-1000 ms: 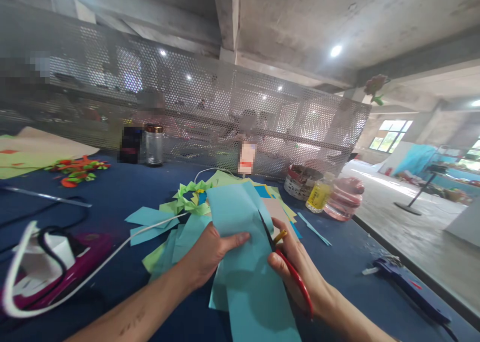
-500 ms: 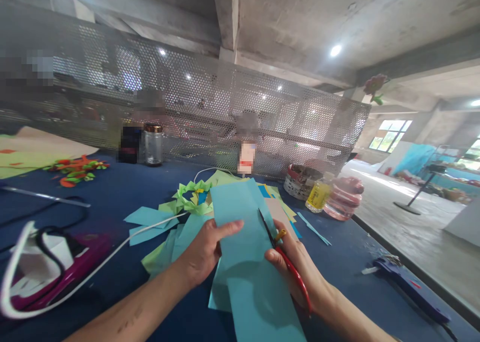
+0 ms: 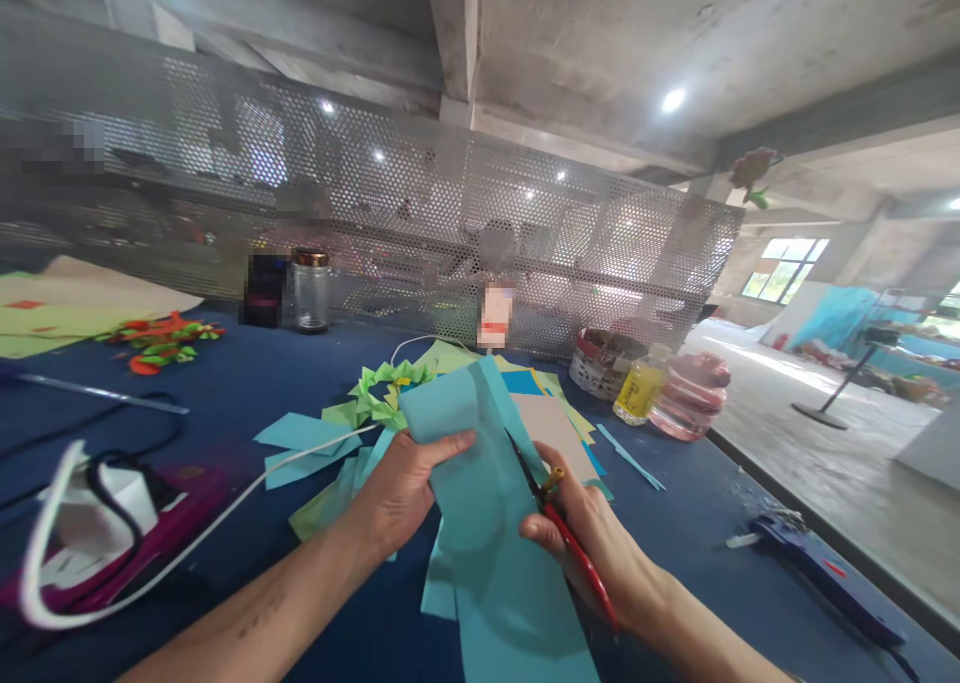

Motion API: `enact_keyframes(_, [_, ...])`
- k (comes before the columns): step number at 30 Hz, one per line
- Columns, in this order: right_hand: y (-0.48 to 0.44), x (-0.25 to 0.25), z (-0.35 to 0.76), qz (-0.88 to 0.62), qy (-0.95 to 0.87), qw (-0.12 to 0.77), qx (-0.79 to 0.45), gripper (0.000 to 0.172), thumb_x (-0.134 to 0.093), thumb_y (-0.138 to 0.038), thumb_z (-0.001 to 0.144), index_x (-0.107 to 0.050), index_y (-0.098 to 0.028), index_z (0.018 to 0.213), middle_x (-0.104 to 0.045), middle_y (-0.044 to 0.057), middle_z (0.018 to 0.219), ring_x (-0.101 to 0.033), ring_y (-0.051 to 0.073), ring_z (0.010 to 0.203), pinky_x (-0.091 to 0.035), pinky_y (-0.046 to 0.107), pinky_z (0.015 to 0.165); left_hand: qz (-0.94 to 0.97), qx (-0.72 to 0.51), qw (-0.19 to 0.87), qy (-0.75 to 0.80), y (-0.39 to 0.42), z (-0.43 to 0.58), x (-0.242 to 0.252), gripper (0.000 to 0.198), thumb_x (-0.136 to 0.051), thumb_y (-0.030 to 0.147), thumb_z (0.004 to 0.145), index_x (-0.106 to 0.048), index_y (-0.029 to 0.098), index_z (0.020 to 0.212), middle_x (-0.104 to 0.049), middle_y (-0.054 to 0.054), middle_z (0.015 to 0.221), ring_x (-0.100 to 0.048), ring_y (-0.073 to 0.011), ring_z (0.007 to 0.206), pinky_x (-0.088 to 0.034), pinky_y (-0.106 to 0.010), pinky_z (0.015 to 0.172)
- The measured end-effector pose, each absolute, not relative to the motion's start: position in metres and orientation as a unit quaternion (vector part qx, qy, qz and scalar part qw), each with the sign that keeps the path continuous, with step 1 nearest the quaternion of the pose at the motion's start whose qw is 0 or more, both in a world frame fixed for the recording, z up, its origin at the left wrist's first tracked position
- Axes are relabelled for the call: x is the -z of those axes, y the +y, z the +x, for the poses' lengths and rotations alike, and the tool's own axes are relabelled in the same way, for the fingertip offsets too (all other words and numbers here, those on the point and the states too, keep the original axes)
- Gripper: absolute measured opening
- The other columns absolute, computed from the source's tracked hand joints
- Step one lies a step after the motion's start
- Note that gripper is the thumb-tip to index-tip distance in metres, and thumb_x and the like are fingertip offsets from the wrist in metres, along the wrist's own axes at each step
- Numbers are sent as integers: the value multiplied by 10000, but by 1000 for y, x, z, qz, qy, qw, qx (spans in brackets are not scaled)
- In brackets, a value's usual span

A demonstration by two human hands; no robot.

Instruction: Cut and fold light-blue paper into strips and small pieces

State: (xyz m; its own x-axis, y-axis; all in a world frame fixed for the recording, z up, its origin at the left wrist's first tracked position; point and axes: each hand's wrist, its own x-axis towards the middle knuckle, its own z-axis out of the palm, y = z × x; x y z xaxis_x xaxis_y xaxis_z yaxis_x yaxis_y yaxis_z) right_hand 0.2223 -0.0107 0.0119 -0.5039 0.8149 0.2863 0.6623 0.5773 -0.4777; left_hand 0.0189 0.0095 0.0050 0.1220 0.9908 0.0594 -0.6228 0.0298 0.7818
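Observation:
A long sheet of light blue paper (image 3: 480, 503) is pinched in my left hand (image 3: 409, 478), thumb on top and fingers underneath. My right hand (image 3: 577, 523) grips red-handled scissors (image 3: 577, 553), whose dark blades lie along a slit near the paper's right edge. To the right of the blades a narrow strip (image 3: 521, 433) stands partly separated from the sheet. Below and behind the sheet lie several more blue pieces. Beyond my left hand is a ring of folded green paper (image 3: 367, 393).
A magenta power strip (image 3: 180, 498) with a white cable lies left. At the back right stand a round tin (image 3: 600, 368), a yellow-labelled bottle (image 3: 637, 393) and a pink bottle (image 3: 690, 398). A blue glue gun (image 3: 825, 578) rests near the right edge. A perforated metal screen (image 3: 420, 223) spans the back.
The blue sheet has tilted and shifted slightly left with my left hand. My right hand and the scissors have moved a little left, and the cut strip stands farther apart from the sheet.

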Motion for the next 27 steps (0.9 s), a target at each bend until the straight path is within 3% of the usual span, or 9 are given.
enact_keyframes(4, [-12, -13, 222, -441, -847, 246, -170, 819, -279, -747, 850, -270, -116, 1373, -390, -77, 575, -428, 136, 510, -334, 257, 509, 366, -590, 671, 258, 6, 19, -7, 389, -781, 223, 673, -705, 142, 1046, -746, -101, 1016, -692, -301, 932, -545, -400, 818])
enact_keyframes(9, [-15, -19, 221, -439, -839, 246, -207, 759, -297, -703, 884, -275, -122, 1372, -506, -29, 651, -522, 170, 615, -406, 282, 595, 382, -588, 659, 273, 4, 20, -7, 414, -814, 228, 627, -707, 150, 1019, -736, -105, 1053, -672, -316, 986, -528, -431, 856])
enact_keyframes(15, [-13, -19, 221, -430, -834, 256, -230, 852, -306, -769, 829, -255, -118, 1376, -605, 31, 771, -544, 190, 663, -427, 298, 614, 376, -585, 649, 308, 7, 21, -7, 434, -828, 244, 610, -691, 141, 1008, -736, -117, 1047, -670, -321, 986, -532, -437, 849])
enact_keyframes(21, [-13, -19, 221, -417, -840, 264, -226, 857, -307, -765, 830, -255, -104, 1372, -582, 23, 728, -548, 205, 680, -447, 312, 637, 399, -582, 643, 298, 6, 23, -6, 436, -816, 238, 633, -677, 128, 1031, -737, -119, 1041, -670, -327, 982, -532, -448, 860])
enact_keyframes(27, [-14, -20, 220, -401, -846, 282, -209, 737, -345, -685, 881, -311, -136, 1372, -559, -5, 656, -556, 195, 626, -475, 303, 640, 409, -577, 651, 274, 3, 23, -4, 426, -808, 240, 647, -681, 129, 1038, -732, -124, 1055, -664, -335, 993, -520, -460, 886])
